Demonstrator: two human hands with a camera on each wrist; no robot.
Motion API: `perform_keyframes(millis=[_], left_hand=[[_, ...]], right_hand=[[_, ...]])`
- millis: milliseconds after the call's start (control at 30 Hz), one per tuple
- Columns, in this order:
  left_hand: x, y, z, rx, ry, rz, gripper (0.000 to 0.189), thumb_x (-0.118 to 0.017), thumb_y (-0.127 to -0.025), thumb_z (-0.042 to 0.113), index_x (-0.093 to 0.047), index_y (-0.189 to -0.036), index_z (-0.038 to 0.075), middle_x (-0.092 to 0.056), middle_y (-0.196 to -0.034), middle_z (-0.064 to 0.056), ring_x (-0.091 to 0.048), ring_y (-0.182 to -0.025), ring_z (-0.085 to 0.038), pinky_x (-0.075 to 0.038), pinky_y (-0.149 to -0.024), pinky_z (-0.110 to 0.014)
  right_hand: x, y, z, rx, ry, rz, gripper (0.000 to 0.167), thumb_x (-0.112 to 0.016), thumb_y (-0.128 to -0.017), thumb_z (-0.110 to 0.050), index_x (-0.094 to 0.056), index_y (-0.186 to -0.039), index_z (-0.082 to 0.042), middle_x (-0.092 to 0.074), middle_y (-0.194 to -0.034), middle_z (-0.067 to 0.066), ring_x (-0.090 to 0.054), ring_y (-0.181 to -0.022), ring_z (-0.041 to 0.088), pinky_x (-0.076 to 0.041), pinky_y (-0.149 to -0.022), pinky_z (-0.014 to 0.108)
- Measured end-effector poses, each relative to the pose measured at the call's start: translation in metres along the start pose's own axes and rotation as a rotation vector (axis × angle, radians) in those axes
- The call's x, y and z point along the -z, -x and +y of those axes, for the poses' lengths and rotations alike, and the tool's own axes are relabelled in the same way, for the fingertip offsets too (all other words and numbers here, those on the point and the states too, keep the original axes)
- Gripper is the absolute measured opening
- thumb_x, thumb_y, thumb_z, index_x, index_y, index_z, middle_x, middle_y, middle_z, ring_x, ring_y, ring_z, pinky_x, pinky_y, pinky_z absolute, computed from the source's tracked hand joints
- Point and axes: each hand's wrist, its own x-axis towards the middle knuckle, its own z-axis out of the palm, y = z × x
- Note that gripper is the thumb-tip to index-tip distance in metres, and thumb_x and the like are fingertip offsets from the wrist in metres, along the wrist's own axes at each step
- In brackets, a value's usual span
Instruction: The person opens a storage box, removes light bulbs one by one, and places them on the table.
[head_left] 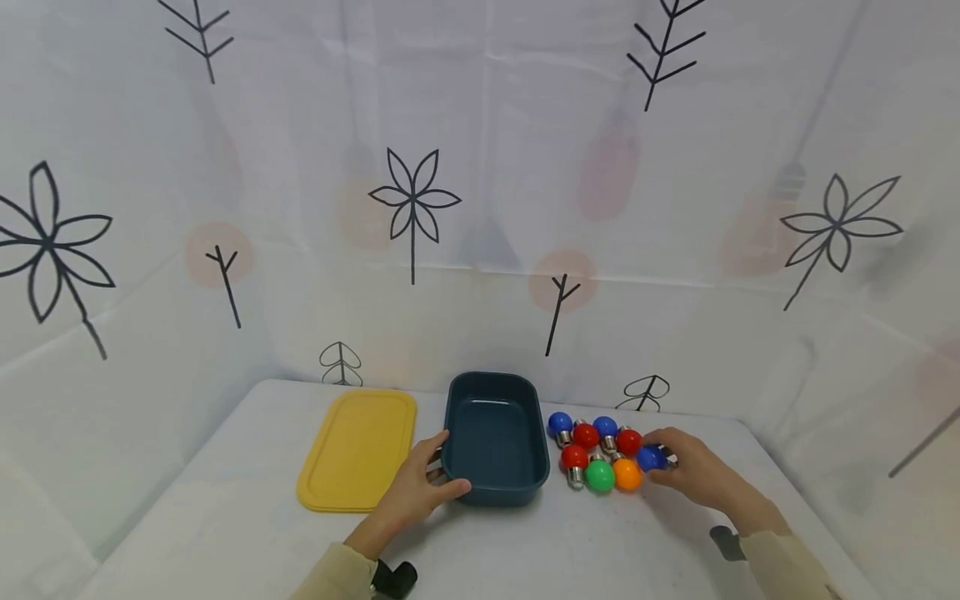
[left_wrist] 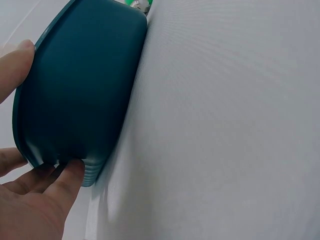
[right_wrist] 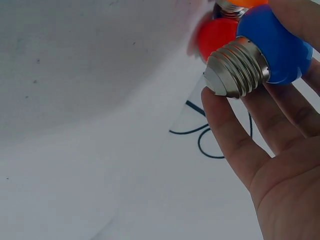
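Observation:
My left hand [head_left: 410, 490] holds the near left corner of a deep dark teal plastic container [head_left: 497, 497], thumb at the front rim and fingers along the left side. Close up in the left wrist view, the fingers bear on the container wall [left_wrist: 82, 85]. In my right hand [head_left: 693, 468] is a blue light bulb [right_wrist: 277, 47] with a silver screw base, held between thumb and fingers. It is at the right end of a group of coloured bulbs. Among these are a green bulb [head_left: 600, 476], an orange bulb [head_left: 627, 475] and a red bulb [head_left: 574, 457].
A yellow lid [head_left: 356, 450] lies flat on the white table [head_left: 225, 492], left of the container. Another blue bulb [head_left: 559, 423] sits close to the container's right side. Behind the table hangs a white cloth [head_left: 480, 317] with plant drawings.

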Motion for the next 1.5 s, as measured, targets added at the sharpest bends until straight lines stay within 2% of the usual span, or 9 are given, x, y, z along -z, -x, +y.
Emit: perform_keyframes(millis=[167,400,800,1067,1500], left_hand=[[0.000,-0.002,-0.002,-0.004,-0.002,-0.004,0.091,-0.077,-0.080,0.036,-0.027,-0.149,0.005,-0.028,-0.149,-0.020,-0.035,-0.134,-0.037,-0.041,-0.104,-0.045],[-0.001,-0.002,-0.002,-0.001,-0.009,-0.001,0.091,-0.077,-0.080,0.036,-0.027,-0.149,0.004,-0.029,-0.148,-0.020,-0.035,-0.134,-0.037,-0.041,-0.104,-0.044],[-0.002,-0.001,-0.002,-0.007,-0.030,0.007,0.092,-0.077,-0.080,0.037,-0.027,-0.149,0.002,-0.031,-0.147,-0.020,-0.037,-0.133,-0.037,-0.041,-0.103,-0.045],[-0.002,-0.001,-0.001,-0.003,-0.029,0.012,0.091,-0.077,-0.080,0.036,-0.027,-0.149,0.002,-0.031,-0.147,-0.021,-0.037,-0.133,-0.037,-0.042,-0.103,-0.044],[-0.003,0.000,-0.001,0.000,-0.037,0.018,0.092,-0.077,-0.079,0.039,-0.028,-0.149,0.004,-0.031,-0.147,-0.020,-0.037,-0.133,-0.036,-0.042,-0.103,-0.044]], right_hand=[[-0.002,-0.001,0.005,0.003,0.018,0.000,0.045,-0.079,-0.077,-0.015,-0.061,-0.118,-0.007,-0.059,-0.118,0.013,-0.056,-0.101,0.029,-0.050,-0.089,0.053],[-0.007,-0.005,0.009,-0.032,0.061,-0.016,0.048,-0.081,-0.076,-0.021,-0.061,-0.117,-0.008,-0.059,-0.117,0.013,-0.055,-0.100,0.028,-0.049,-0.089,0.055],[-0.012,-0.006,0.012,-0.068,0.073,-0.029,0.052,-0.082,-0.074,-0.025,-0.061,-0.116,-0.005,-0.059,-0.116,0.014,-0.056,-0.098,0.029,-0.049,-0.089,0.055],[-0.014,-0.006,0.016,-0.081,0.067,-0.029,0.051,-0.082,-0.074,-0.022,-0.061,-0.116,-0.005,-0.060,-0.113,0.010,-0.056,-0.094,0.023,-0.052,-0.086,0.051],[-0.013,-0.005,0.015,-0.076,0.077,-0.029,0.051,-0.083,-0.073,-0.023,-0.061,-0.116,-0.005,-0.061,-0.109,0.007,-0.057,-0.093,0.023,-0.053,-0.085,0.050]])
